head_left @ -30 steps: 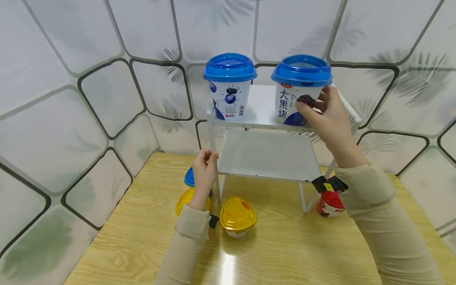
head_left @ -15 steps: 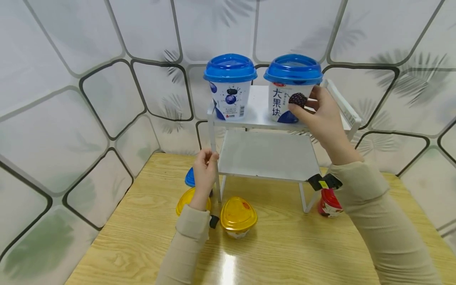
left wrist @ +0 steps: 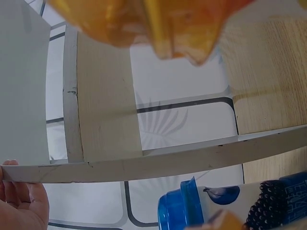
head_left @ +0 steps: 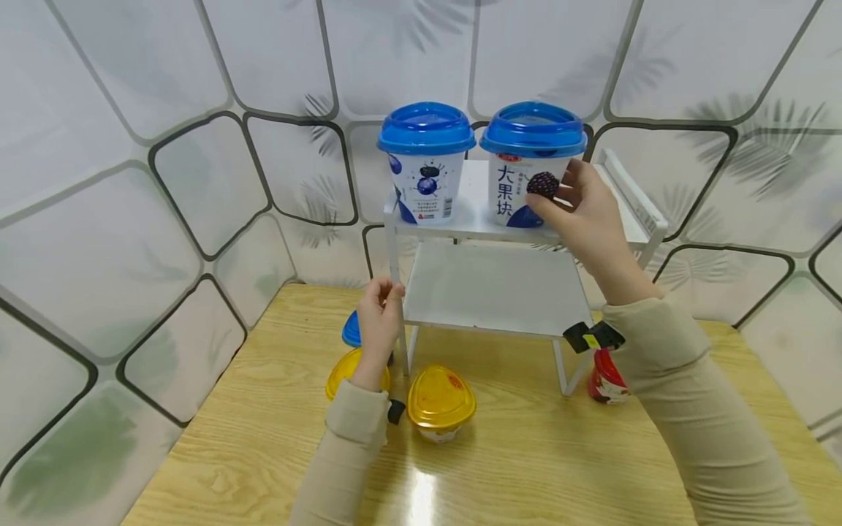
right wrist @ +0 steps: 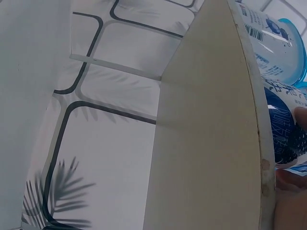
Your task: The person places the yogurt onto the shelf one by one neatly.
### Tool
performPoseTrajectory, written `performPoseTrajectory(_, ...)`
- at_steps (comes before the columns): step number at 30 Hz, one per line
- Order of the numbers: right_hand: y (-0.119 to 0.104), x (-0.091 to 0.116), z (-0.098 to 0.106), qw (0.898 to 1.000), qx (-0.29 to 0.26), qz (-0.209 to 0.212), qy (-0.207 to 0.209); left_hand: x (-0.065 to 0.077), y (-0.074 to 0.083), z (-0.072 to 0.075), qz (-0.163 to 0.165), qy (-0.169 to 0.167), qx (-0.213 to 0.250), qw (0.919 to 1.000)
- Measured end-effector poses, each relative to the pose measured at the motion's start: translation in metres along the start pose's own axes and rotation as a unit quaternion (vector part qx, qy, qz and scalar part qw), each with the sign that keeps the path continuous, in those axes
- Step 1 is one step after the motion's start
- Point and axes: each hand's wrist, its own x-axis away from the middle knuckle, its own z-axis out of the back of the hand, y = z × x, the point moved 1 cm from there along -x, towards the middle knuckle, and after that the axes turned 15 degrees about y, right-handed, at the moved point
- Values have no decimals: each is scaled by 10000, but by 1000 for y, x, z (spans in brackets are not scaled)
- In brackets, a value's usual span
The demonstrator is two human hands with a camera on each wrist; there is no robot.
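A white two-tier shelf rack [head_left: 496, 285] stands on the wooden table. My right hand [head_left: 595, 226] grips a blue-lidded yogurt cup [head_left: 506, 179] with a blackberry picture, upright on the top tier near its front edge. Thumb and fingers hold it from its right side. Just left of it stands a second blue-lidded yogurt cup [head_left: 427, 179], a small gap between them. Lower down, my left hand [head_left: 380, 321] holds the rack's front left leg [head_left: 395, 256]. In the left wrist view, the fingers of the left hand [left wrist: 24, 203] curl around that leg.
Left of the rack's base are a yellow-lidded cup [head_left: 342, 372] and a blue-lidded cup [head_left: 351, 330], both partly behind my left arm. Another yellow-lidded cup [head_left: 441, 402] stands in front of the rack. A red cup [head_left: 608, 380] is by the right leg, partly covered by my sleeve.
My right hand has moved the blackberry yogurt cup left along the top tier, closer to the other blue-lidded cup. The left hand stays on the rack's leg.
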Motion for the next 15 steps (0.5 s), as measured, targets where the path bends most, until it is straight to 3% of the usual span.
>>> performPoseTrajectory(15,-1,1,-2,10000,29,11,-4,1,0,0,-21,32,-36,10000)
